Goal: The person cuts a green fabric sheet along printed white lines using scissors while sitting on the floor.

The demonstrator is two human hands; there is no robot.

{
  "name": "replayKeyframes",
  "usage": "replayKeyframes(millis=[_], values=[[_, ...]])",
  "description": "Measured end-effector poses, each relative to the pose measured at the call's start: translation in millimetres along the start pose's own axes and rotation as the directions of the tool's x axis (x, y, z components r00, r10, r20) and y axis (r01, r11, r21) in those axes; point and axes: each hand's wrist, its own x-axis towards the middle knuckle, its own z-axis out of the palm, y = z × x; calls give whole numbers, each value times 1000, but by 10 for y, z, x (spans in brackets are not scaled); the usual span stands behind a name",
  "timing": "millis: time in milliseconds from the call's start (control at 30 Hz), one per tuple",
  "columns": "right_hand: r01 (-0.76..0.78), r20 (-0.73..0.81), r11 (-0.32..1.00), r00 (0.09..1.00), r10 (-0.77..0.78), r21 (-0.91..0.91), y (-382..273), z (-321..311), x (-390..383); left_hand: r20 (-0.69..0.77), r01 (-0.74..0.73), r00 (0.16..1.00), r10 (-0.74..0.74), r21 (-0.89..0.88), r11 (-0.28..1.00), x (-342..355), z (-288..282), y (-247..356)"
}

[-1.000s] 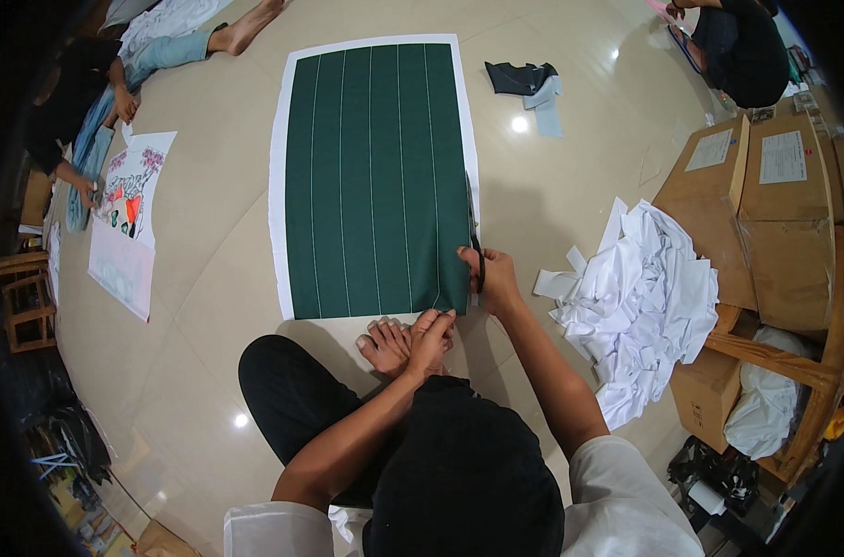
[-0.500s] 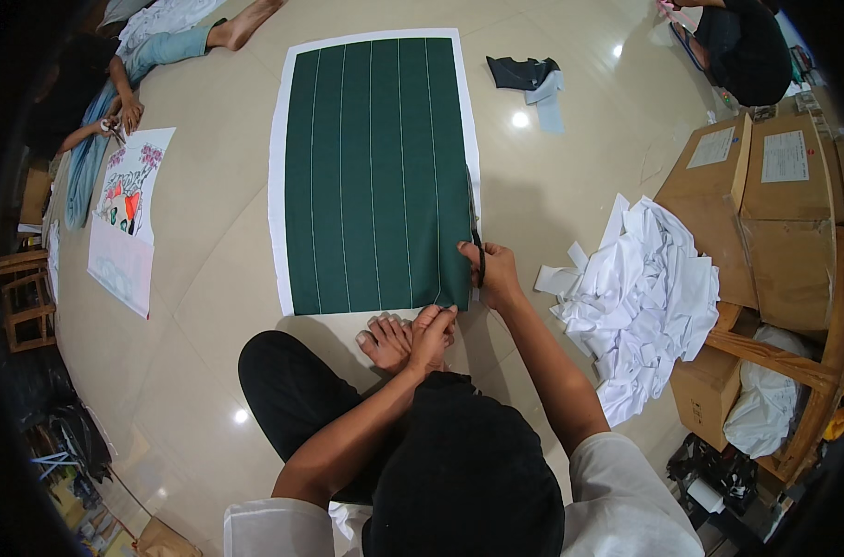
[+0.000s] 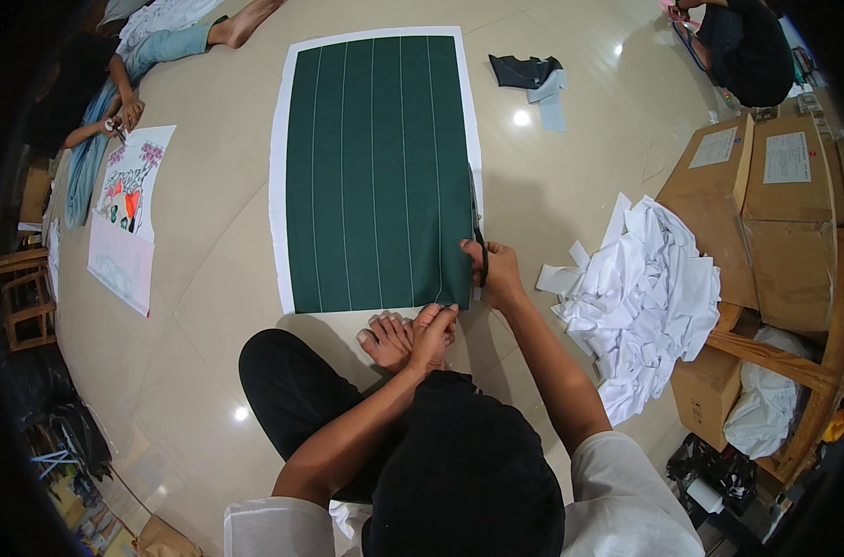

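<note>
A dark green fabric sheet (image 3: 375, 176) with thin pale lengthwise lines and a white border lies flat on the floor before me. My left hand (image 3: 433, 334) pinches its near edge close to the right corner, just beyond my bare foot (image 3: 386, 340). In my right hand (image 3: 498, 271) are black-handled scissors (image 3: 480, 243), fingers wrapped round the handles. Their blades run away from me along the sheet's right side, where green meets the white border. The lower blade is partly hidden, so how far the blades are parted is unclear.
To my right sits a heap of white fabric strips (image 3: 640, 297), beside cardboard boxes (image 3: 788, 223) on a wooden rack. Dark and grey scraps (image 3: 531, 84) lie beyond the sheet. At left, another person's hands (image 3: 125, 116) work over a printed cloth (image 3: 129, 213); someone else crouches at far right.
Hardly anything differs. My right hand and the scissors have shifted very slightly; my left hand keeps its pinch on the near edge.
</note>
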Motion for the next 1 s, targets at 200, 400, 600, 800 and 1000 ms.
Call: replayKeyframes(millis=[200,400,600,800,1000], values=[[22,16,1000,1000,-21,-21,-98,36,74,26,-9,1000,9,-2,1000,20,-33,-21],[30,9,999,1000,-30,-40,-141,62,100,32,-18,999,19,-9,1000,23,-45,-27],[45,18,998,999,-44,-50,-72,21,165,36,-12,999,12,6,1000,33,-60,-37],[49,30,997,998,-47,-56,-66,6,143,45,-22,999,21,14,1000,37,-57,-35],[29,14,999,999,-29,-46,-177,64,122,28,-16,999,15,11,1000,17,-47,-22]])
